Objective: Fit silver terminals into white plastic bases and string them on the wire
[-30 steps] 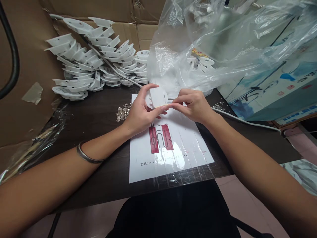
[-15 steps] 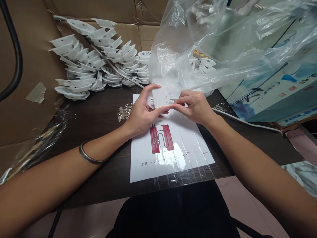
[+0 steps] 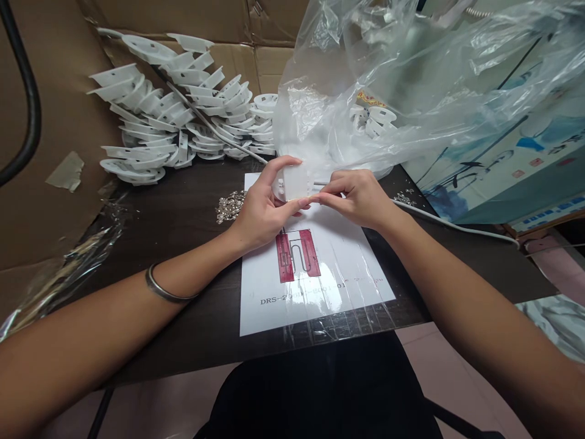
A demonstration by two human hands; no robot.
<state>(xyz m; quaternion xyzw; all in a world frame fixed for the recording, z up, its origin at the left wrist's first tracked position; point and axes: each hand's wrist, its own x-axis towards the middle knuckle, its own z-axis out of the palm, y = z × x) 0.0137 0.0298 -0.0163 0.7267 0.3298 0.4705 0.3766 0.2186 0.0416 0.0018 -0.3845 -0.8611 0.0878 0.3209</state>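
My left hand (image 3: 269, 198) is closed around a white plastic disc-like part (image 3: 296, 182), thumb along its near edge and fingers at the far side. The part is held tilted above a printed sheet (image 3: 265, 317). At the part's right edge, my right hand (image 3: 354, 194) is closed in a pinch, its fingertips close to my left thumb. Whatever sits between those right fingertips is hidden or too small to name. A grey cable (image 3: 439, 216) passes behind both hands. Left of my left hand lies a pile of small shiny metal pieces (image 3: 230, 207).
Stacked white plastic parts (image 3: 169, 110) fill the back left against cardboard (image 3: 50, 122). A clear plastic bag (image 3: 315, 116) covers the back middle and right, with more white parts (image 3: 375, 120) there. A few small metal pieces (image 3: 404, 197) lie on the dark table (image 3: 173, 341).
The white part has turned slightly in my left hand, so its flat middle now shows broader. Both hands stay in nearly the same place.
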